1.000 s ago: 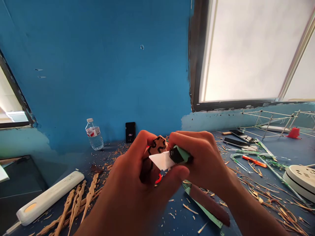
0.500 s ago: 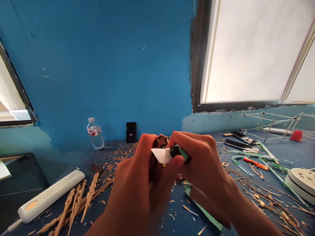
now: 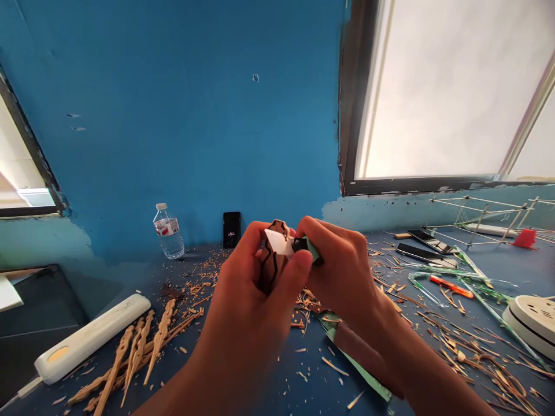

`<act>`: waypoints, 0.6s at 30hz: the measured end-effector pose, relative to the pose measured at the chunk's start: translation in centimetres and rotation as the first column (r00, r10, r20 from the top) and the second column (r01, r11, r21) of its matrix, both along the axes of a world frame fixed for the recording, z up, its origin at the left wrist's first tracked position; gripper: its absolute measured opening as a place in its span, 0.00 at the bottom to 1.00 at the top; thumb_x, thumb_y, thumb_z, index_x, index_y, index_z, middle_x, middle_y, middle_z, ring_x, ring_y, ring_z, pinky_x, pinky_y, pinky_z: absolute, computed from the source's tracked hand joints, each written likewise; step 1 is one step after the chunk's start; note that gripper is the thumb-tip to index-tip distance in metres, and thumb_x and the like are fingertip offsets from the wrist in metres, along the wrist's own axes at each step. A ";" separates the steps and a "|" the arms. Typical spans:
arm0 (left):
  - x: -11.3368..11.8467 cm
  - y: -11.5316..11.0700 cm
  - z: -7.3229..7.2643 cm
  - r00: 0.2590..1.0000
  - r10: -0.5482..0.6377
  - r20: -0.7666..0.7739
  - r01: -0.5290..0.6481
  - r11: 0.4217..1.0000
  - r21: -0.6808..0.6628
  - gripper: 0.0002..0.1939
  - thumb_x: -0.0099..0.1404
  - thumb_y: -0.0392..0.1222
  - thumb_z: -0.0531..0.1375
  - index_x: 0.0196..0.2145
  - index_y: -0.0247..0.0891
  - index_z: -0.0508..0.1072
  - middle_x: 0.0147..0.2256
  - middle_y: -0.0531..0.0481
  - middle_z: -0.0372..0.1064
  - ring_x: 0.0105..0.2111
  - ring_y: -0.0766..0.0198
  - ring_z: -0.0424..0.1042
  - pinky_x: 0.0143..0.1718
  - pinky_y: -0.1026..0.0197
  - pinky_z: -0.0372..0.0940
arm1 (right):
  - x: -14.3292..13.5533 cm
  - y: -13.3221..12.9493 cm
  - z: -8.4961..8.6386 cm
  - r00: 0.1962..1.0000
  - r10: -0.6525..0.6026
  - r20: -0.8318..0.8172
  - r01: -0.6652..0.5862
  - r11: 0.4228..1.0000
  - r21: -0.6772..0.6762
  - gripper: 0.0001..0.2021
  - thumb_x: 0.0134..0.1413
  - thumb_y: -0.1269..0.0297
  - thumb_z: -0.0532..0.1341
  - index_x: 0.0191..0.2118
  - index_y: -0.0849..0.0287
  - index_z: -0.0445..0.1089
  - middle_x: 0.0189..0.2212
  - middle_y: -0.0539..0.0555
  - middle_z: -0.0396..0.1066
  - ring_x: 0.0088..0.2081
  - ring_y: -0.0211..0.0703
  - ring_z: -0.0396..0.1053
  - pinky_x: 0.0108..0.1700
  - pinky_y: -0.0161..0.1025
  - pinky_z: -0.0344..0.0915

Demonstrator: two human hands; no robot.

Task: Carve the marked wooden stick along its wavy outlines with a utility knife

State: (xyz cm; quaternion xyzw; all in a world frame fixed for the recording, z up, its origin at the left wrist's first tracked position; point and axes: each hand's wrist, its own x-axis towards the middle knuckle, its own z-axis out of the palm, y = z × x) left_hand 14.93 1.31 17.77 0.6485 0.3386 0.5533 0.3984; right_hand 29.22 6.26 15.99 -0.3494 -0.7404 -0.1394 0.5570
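My left hand [image 3: 247,289] is wrapped round a brown wooden piece [image 3: 271,268] with dark curved lines on it, held upright in front of me. In my right hand [image 3: 342,260] is a knife [image 3: 277,241] with a short pale blade and a black and green handle. The blade lies across the upper part of the wooden piece. My left thumb is by the handle's black end, close to the right hand's fingers.
Carved sticks [image 3: 161,332] lie by a white power strip [image 3: 93,335] at the left. A bottle [image 3: 170,237] and a phone [image 3: 232,230] stand near the wall. Shavings, an orange cutter [image 3: 451,286], a stick frame [image 3: 485,214] and a white round device [image 3: 533,323] are at right.
Both hands have risen slightly and moved a little left with the knife and wooden piece. More of the piece's lined side now shows. The view has shifted slightly.
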 end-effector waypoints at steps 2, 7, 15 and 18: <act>-0.6 -0.2 0.3 0.993 -0.078 0.089 0.082 0.996 -0.044 0.14 0.61 0.44 0.70 0.35 0.44 0.67 0.24 0.61 0.55 0.21 0.73 0.51 0.20 0.72 0.53 | 0.8 0.0 0.6 0.981 0.193 0.026 -0.191 0.980 -0.056 0.12 0.46 0.75 0.62 0.25 0.56 0.56 0.20 0.41 0.51 0.24 0.32 0.43 0.24 0.35 0.45; -2.0 -0.1 0.8 0.922 -0.206 0.327 0.291 0.927 -0.235 0.07 0.66 0.50 0.64 0.39 0.49 0.72 0.28 0.57 0.62 0.20 0.72 0.52 0.19 0.71 0.55 | 2.1 -0.8 1.6 0.817 0.508 -0.272 -0.572 0.773 -0.274 0.10 0.59 0.65 0.66 0.30 0.55 0.64 0.20 0.42 0.56 0.21 0.31 0.53 0.20 0.32 0.52; -2.6 0.3 1.7 0.960 -0.266 0.083 0.278 0.905 -0.323 0.08 0.68 0.49 0.66 0.40 0.44 0.77 0.21 0.57 0.61 0.17 0.74 0.56 0.19 0.72 0.57 | 1.7 -2.6 2.1 0.761 0.572 -0.305 -0.645 0.717 -0.265 0.14 0.59 0.68 0.68 0.50 0.50 0.75 0.31 0.46 0.69 0.23 0.31 0.60 0.22 0.33 0.58; -3.9 1.2 2.1 0.907 -0.395 0.146 0.421 0.844 -0.334 0.14 0.69 0.50 0.64 0.48 0.43 0.78 0.23 0.51 0.70 0.17 0.70 0.65 0.19 0.68 0.63 | 2.1 -2.1 2.2 0.789 0.558 -0.258 -0.609 0.767 -0.201 0.08 0.55 0.71 0.71 0.41 0.52 0.79 0.27 0.45 0.71 0.24 0.31 0.62 0.24 0.33 0.60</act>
